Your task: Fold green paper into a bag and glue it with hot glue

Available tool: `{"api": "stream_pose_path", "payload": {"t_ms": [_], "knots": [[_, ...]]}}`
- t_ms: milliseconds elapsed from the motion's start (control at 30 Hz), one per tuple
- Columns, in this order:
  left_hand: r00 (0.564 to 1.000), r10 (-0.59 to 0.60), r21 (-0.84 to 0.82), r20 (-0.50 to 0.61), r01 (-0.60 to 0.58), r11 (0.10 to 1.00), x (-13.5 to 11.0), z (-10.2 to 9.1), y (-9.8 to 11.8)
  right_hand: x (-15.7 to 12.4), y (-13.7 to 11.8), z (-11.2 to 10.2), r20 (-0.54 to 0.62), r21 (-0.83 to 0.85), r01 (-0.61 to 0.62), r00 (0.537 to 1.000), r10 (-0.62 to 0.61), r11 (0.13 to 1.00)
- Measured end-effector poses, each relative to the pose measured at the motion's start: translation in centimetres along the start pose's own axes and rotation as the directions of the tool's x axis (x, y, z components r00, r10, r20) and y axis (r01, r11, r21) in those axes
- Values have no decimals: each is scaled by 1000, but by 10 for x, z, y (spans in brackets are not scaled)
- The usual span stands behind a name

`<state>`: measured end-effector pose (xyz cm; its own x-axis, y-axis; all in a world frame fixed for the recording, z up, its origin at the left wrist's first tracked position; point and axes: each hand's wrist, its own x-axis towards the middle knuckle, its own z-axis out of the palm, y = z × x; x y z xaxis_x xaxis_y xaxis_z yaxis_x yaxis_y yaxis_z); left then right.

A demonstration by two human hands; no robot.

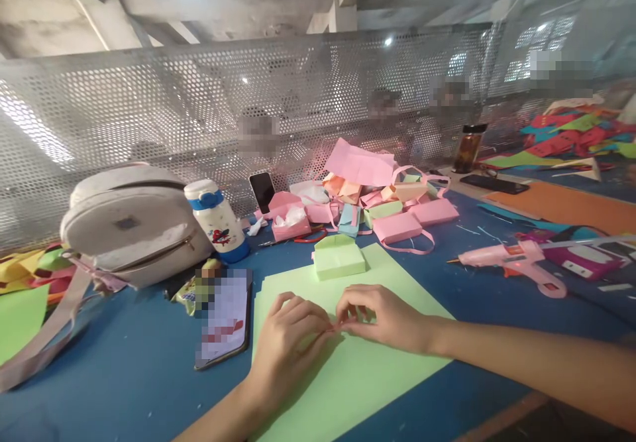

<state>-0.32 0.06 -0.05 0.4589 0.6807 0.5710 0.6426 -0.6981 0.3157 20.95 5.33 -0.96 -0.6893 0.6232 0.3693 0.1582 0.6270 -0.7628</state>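
Observation:
My left hand point(295, 329) and my right hand point(380, 316) meet above large light green paper sheets point(397, 369). Fingertips of both are pinched together at one spot. A trace of pink shows there, but what they hold, if anything, is too small to make out. Just beyond the fingers, a folded light green paper box point(339, 258) rests on the far part of the sheets. To the left of my left hand lies a phone point(226, 316) with its screen lit.
Behind are folded pink paper boxes point(397, 228), red-handled scissors point(311, 235) and an upright phone point(262, 191). A white backpack point(134, 223) and bottle point(216, 220) stand left. Right are a pink glue gun point(517, 260), orange paper point(571, 207) and a dark phone point(494, 183).

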Motion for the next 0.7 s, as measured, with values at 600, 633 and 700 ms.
{"api": "stream_pose_path", "payload": {"t_ms": [600, 633, 700], "knots": [[999, 27, 10, -22, -27, 1000, -1, 1, -3, 0, 4, 0, 6, -2, 11, 1000, -11, 1000], [1000, 24, 4, -16, -23, 1000, -1, 0, -3, 0, 4, 0, 4, -4, 8, 1000, -8, 1000], [1000, 21, -6, -1, -21, 1000, 0, 0, -3, 0, 5, -1, 0, -7, 2, 1000, -2, 1000]]}}
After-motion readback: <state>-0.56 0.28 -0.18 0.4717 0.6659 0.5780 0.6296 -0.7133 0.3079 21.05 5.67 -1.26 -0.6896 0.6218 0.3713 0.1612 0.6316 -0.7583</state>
